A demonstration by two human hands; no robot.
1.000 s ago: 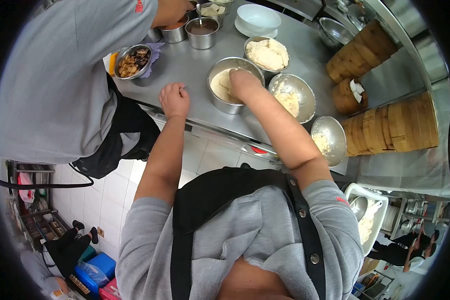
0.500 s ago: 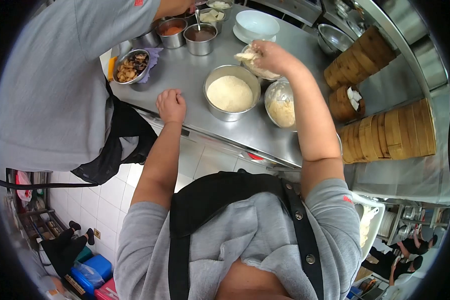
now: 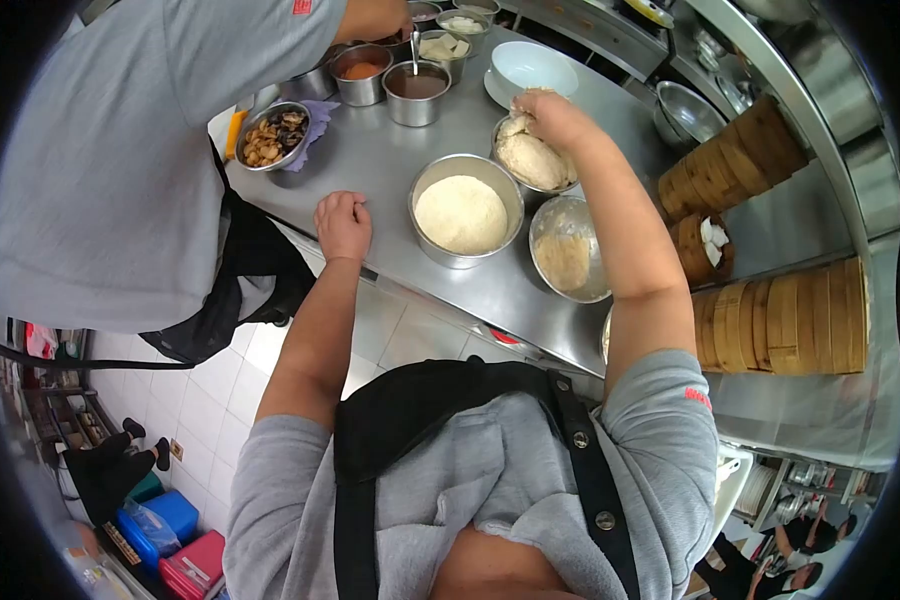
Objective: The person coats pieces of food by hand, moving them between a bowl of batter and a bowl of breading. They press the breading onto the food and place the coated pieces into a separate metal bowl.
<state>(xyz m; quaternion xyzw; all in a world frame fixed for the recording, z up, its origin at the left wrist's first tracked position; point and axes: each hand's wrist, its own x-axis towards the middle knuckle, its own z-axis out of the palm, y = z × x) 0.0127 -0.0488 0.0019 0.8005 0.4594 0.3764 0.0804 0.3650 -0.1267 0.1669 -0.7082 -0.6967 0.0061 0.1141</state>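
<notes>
My right hand (image 3: 553, 122) is at the far left rim of a metal bowl (image 3: 567, 187). Its fingers are closed on some of the pale, doughy-looking food (image 3: 533, 158) that fills this bowl. At the near edge of the steel table, my left hand (image 3: 343, 226) rests with fingers curled in and nothing visible in them. Between my hands stands a deep metal pot (image 3: 466, 262) of pale, fine-grained food (image 3: 460, 214). Right of that pot, another metal bowl (image 3: 587, 221) has a beige, pasty mass (image 3: 562, 262) in its bottom.
A person in grey (image 3: 100, 180) stands close on my left, one arm over the far containers. A bowl of brown pieces (image 3: 275, 140), a sauce pot with a spoon (image 3: 417, 97) and a white bowl (image 3: 534, 70) stand beyond. Bamboo steamers (image 3: 785, 318) line the right side.
My right hand has lowered from above the bowl, where a pale clump hung from its fingers, to the bowl's far left side. My left hand stays at the table edge. The camera view has shifted slightly.
</notes>
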